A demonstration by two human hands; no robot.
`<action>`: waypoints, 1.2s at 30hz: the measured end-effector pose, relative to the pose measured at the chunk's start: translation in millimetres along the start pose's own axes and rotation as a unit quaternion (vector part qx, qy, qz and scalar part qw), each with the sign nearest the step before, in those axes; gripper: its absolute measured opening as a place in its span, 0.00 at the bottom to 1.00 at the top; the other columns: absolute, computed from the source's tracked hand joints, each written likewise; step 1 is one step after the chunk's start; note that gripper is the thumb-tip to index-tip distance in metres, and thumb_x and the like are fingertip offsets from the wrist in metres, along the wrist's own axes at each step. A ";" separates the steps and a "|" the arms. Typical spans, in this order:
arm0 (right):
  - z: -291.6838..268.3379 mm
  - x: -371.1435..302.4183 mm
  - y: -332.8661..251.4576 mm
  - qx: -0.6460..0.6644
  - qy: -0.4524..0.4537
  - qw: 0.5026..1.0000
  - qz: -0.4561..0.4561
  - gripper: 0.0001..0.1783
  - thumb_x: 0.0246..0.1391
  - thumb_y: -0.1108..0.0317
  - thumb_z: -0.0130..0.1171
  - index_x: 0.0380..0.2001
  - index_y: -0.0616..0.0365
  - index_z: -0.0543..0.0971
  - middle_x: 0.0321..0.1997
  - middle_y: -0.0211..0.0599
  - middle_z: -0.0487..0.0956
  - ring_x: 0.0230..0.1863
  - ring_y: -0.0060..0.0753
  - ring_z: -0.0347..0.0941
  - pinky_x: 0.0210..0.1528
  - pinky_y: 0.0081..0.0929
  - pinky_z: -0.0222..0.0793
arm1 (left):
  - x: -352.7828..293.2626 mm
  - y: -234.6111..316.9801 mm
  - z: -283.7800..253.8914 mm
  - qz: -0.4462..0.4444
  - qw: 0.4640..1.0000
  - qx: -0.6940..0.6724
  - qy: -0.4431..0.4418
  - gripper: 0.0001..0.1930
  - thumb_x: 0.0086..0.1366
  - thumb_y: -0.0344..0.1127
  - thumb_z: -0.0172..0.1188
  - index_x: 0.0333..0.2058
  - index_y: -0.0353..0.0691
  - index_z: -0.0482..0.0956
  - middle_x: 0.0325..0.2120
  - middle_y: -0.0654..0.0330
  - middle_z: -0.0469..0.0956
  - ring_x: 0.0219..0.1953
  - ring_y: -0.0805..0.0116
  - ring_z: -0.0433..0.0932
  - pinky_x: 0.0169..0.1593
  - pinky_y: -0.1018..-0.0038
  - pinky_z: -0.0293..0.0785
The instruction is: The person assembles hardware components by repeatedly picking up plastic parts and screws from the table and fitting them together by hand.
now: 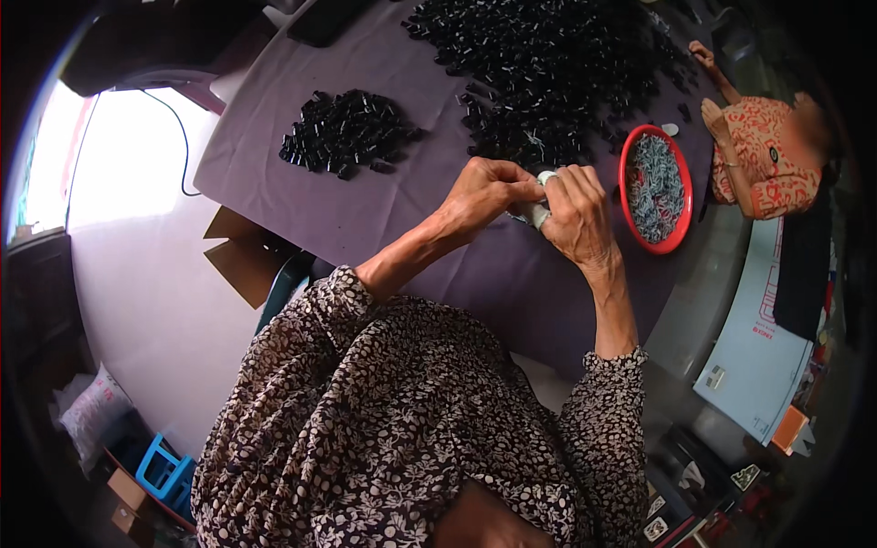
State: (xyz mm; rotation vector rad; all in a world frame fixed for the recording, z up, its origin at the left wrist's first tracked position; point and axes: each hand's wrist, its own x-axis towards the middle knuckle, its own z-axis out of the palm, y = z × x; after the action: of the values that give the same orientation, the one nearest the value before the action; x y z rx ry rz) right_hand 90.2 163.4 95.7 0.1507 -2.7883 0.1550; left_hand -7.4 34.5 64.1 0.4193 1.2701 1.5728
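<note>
Pale, whitish material (535, 216) shows at your fingers (577, 187), and whatever small piece you may be pinching there is hidden. Just beyond, a large heap of small, glossy black pieces (548, 73) lies jumbled on your worktop (393, 205); a smaller black pile (343, 132) sits apart to its left. Thin grey bits (656, 187) lie tangled in the red bowl (671, 242) at your right.

Light: strong, from bright opening (51, 151) left of table (265, 119)
Floor (137, 187): washed-out glare, left of table
Black pieces (347, 134): small glints, on table
Co-worker's head (809, 128): blurred, right of table
Picture rim: dark, straight edges bent
</note>
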 end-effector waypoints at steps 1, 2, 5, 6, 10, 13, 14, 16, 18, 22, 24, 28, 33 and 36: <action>1.4 -1.6 -1.4 0.001 -0.005 1.000 -0.001 0.08 0.35 0.75 0.56 0.17 0.60 0.66 0.20 0.39 0.68 0.25 0.40 0.66 0.30 0.33 0.61 | -1.9 -1.2 -1.3 -0.013 1.000 0.006 0.000 0.08 0.56 0.32 0.59 0.29 0.31 0.77 0.23 0.59 0.76 0.28 0.74 0.74 0.35 0.78 0.71; 3.4 -2.9 -2.7 0.002 -0.011 1.000 -0.002 0.11 0.36 0.72 0.59 0.17 0.60 0.66 0.20 0.39 0.68 0.25 0.40 0.65 0.29 0.33 0.61 | -3.4 -1.9 -1.9 -0.018 1.000 0.010 -0.006 0.08 0.56 0.32 0.59 0.29 0.31 0.77 0.23 0.59 0.76 0.28 0.74 0.74 0.35 0.78 0.71; 12.6 -8.0 -9.1 0.014 0.010 1.000 0.019 0.10 0.35 0.74 0.58 0.16 0.59 0.65 0.18 0.37 0.67 0.23 0.39 0.65 0.28 0.32 0.60 | -8.8 -6.4 -3.4 -0.016 1.000 -0.004 0.005 0.08 0.55 0.32 0.59 0.29 0.32 0.78 0.23 0.60 0.76 0.28 0.75 0.74 0.35 0.78 0.70; 15.1 -9.7 -10.1 0.025 0.016 0.999 0.020 0.10 0.34 0.74 0.58 0.16 0.59 0.65 0.18 0.37 0.67 0.22 0.38 0.64 0.28 0.32 0.60 | -10.1 -7.9 -3.7 -0.022 1.000 0.000 0.000 0.08 0.55 0.32 0.59 0.29 0.32 0.78 0.23 0.60 0.76 0.28 0.75 0.74 0.35 0.78 0.70; 18.4 -20.2 -10.0 0.042 0.009 0.999 0.007 0.11 0.34 0.75 0.58 0.14 0.58 0.65 0.16 0.36 0.65 0.21 0.35 0.63 0.26 0.30 0.59 | -13.5 -10.6 -4.3 -0.039 0.999 -0.006 -0.014 0.07 0.55 0.32 0.59 0.29 0.32 0.78 0.24 0.61 0.76 0.27 0.76 0.74 0.35 0.79 0.70; 24.9 -29.0 -9.4 0.020 0.017 1.000 0.000 0.09 0.33 0.75 0.56 0.13 0.57 0.65 0.15 0.35 0.65 0.19 0.34 0.63 0.26 0.30 0.59 | -18.7 -10.3 -0.5 -0.052 0.996 0.069 -0.020 0.08 0.55 0.32 0.58 0.30 0.32 0.78 0.24 0.61 0.76 0.27 0.75 0.73 0.35 0.79 0.70; 26.1 -32.3 -10.0 0.002 0.015 1.000 -0.014 0.08 0.33 0.73 0.55 0.13 0.57 0.66 0.14 0.34 0.66 0.19 0.32 0.64 0.26 0.29 0.59 | -20.0 -11.8 0.5 -0.056 0.995 0.083 -0.023 0.08 0.55 0.32 0.58 0.30 0.31 0.77 0.24 0.61 0.76 0.27 0.75 0.73 0.34 0.79 0.70; 27.9 -37.9 -13.5 0.009 0.021 1.000 -0.016 0.08 0.33 0.73 0.55 0.12 0.56 0.66 0.14 0.34 0.66 0.19 0.31 0.64 0.26 0.28 0.59 | -23.0 -13.1 0.3 -0.064 0.993 0.100 -0.027 0.09 0.55 0.31 0.57 0.30 0.31 0.77 0.24 0.60 0.76 0.27 0.75 0.73 0.34 0.78 0.70; 31.0 -45.1 -16.4 0.025 0.008 0.999 -0.020 0.08 0.33 0.72 0.55 0.12 0.56 0.66 0.14 0.33 0.65 0.18 0.31 0.64 0.26 0.27 0.58 | -25.6 -13.8 0.8 -0.053 0.984 0.161 -0.058 0.09 0.54 0.31 0.56 0.30 0.29 0.77 0.23 0.59 0.76 0.27 0.74 0.73 0.33 0.78 0.70; 33.3 -54.6 -19.3 0.036 0.018 0.999 -0.012 0.10 0.35 0.70 0.56 0.12 0.56 0.65 0.13 0.33 0.64 0.18 0.30 0.63 0.25 0.27 0.58 | -27.6 -17.5 5.1 -0.066 0.981 0.171 -0.064 0.10 0.53 0.31 0.56 0.30 0.29 0.77 0.23 0.59 0.75 0.27 0.74 0.73 0.33 0.78 0.69; 34.1 -56.3 -19.4 0.043 0.028 0.999 -0.012 0.10 0.36 0.70 0.56 0.12 0.56 0.65 0.13 0.33 0.64 0.18 0.30 0.63 0.25 0.27 0.58 | -28.1 -14.9 8.6 -0.065 0.976 0.200 -0.060 0.10 0.53 0.31 0.56 0.29 0.29 0.77 0.23 0.59 0.75 0.26 0.74 0.73 0.32 0.78 0.68; 36.4 -61.2 -18.9 0.057 0.031 0.998 -0.015 0.09 0.39 0.71 0.54 0.13 0.56 0.65 0.13 0.33 0.64 0.17 0.30 0.62 0.25 0.26 0.57 | -30.7 -14.4 10.9 -0.070 0.974 0.205 -0.059 0.09 0.53 0.31 0.55 0.29 0.29 0.77 0.22 0.59 0.75 0.25 0.74 0.72 0.32 0.78 0.68; 33.7 -59.2 -19.9 0.072 0.013 0.997 0.001 0.06 0.40 0.71 0.55 0.17 0.59 0.69 0.15 0.34 0.68 0.19 0.31 0.66 0.26 0.27 0.60 | -30.6 -19.0 7.6 -0.063 0.984 0.157 -0.046 0.10 0.55 0.33 0.56 0.31 0.30 0.78 0.22 0.59 0.76 0.25 0.74 0.73 0.31 0.79 0.69; 26.4 -52.0 -16.6 0.109 -0.007 0.993 0.046 0.09 0.40 0.68 0.59 0.23 0.62 0.72 0.21 0.39 0.73 0.24 0.35 0.71 0.29 0.29 0.64 | -29.7 -23.7 -10.5 -0.042 0.990 0.136 0.007 0.10 0.56 0.33 0.57 0.32 0.31 0.78 0.23 0.59 0.77 0.25 0.75 0.73 0.31 0.79 0.69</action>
State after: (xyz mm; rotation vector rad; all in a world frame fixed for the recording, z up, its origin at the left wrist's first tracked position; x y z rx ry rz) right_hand 132.1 148.2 54.7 0.0753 -2.7864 0.4841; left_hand 8.3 1.7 48.8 0.5197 1.5010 1.3379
